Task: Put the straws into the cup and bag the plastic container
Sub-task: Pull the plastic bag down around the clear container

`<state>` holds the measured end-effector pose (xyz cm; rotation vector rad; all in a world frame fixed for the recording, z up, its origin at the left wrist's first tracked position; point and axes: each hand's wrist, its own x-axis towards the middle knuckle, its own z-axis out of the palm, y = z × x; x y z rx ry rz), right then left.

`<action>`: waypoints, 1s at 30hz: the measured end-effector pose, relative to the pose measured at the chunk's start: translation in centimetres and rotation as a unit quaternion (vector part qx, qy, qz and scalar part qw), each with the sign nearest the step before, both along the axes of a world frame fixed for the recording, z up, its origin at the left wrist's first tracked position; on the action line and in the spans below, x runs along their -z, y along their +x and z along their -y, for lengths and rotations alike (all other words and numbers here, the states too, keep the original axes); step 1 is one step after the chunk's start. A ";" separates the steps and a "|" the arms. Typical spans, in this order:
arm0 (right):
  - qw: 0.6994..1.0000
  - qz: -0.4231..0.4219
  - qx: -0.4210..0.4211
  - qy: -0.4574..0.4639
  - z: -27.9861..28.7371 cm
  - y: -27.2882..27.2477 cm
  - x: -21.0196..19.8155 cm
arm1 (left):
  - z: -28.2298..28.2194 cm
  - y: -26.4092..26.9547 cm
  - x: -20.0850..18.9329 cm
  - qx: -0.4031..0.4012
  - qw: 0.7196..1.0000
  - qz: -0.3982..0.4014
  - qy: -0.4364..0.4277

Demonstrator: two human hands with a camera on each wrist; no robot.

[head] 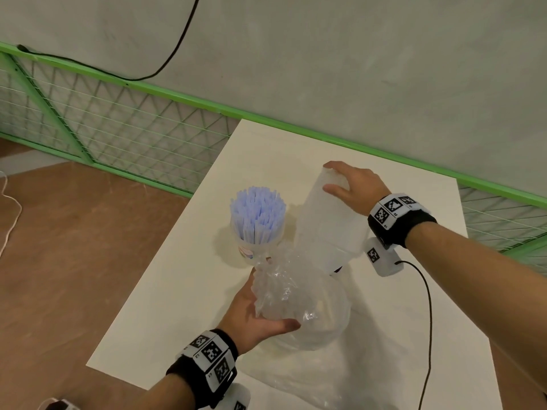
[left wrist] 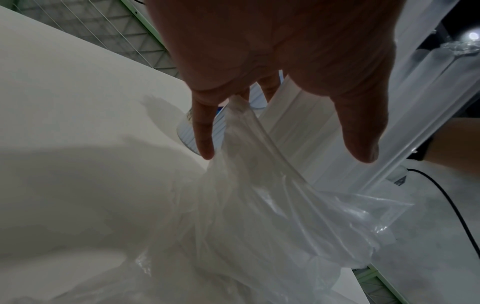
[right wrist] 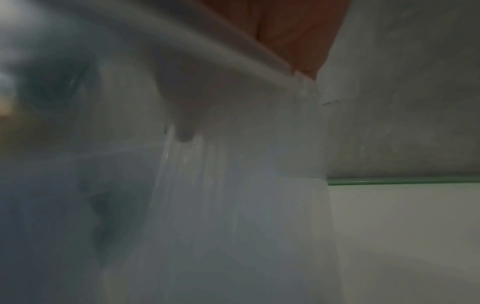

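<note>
A clear cup (head: 251, 252) packed with pale blue straws (head: 257, 211) stands upright on the white table (head: 165, 291). My right hand (head: 352, 187) grips the far end of a long translucent plastic container (head: 331, 223), tilted with its lower end in the mouth of a clear plastic bag (head: 299, 303). My left hand (head: 254, 312) holds the gathered bag edge. In the left wrist view the bag (left wrist: 259, 205) hangs from my fingers (left wrist: 203, 131) beside the container (left wrist: 301, 133). The right wrist view is filled by the blurred container (right wrist: 207, 205).
A green mesh fence (head: 124, 122) runs behind the table along a grey wall. A black cable (head: 426, 306) trails from my right wrist across the table. Brown floor (head: 59, 261) lies to the left. The table's right half is bare.
</note>
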<state>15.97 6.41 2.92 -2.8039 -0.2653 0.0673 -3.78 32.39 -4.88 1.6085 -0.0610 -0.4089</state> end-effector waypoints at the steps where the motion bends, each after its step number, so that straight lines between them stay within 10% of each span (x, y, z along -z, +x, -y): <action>1: 0.999 0.004 0.001 0.032 0.3 0.1 -0.1 | 0.0 0.0 -0.1 0.002 1.000 -0.002 0.000; 8: 0.977 -0.064 -0.071 -0.190 0.2 -0.5 0.2 | 0.2 0.1 -0.4 0.004 1.000 -0.005 -0.010; 14: 0.988 0.117 -0.069 0.068 -1.0 -5.7 -3.9 | 0.2 0.3 -0.2 0.002 0.999 -0.036 -0.033; 18: 0.969 0.072 -0.058 0.227 -2.1 -13.8 -5.1 | 0.2 0.5 0.2 0.000 0.998 -0.049 -0.033; 23: 0.974 -0.073 -0.073 0.201 -3.7 -21.8 -1.6 | 0.4 0.3 -0.1 -0.010 0.999 -0.037 -0.017; 30: 0.965 0.061 0.051 0.251 -7.6 -23.8 2.5 | 0.7 0.0 -0.5 0.010 0.998 -0.016 -0.052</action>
